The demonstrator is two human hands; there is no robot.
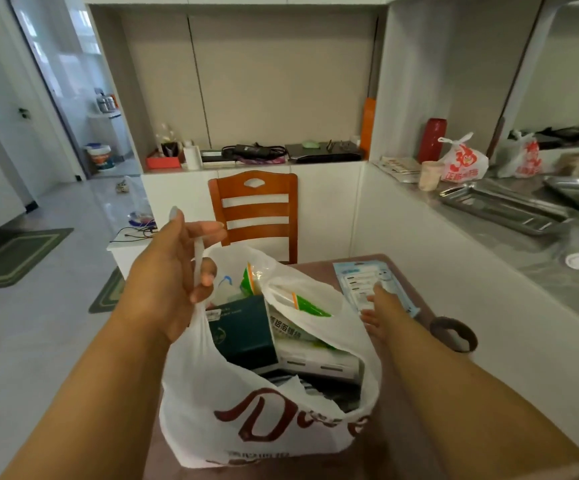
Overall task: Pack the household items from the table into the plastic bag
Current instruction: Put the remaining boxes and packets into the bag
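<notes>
We're pinching the bag [246, 420] handle with left hand [180, 268] fingers mid-frame, right hand [376, 306] fingers spread reaching onto the blue packet [354, 278] on the counter [402, 393]. Overstuffed bag could tip sideways.

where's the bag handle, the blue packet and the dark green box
bag handle [198, 258], head view, on the strip in the left hand's grip
blue packet [357, 277], head view, its upper printed face
dark green box [243, 327], head view, its front face
</notes>
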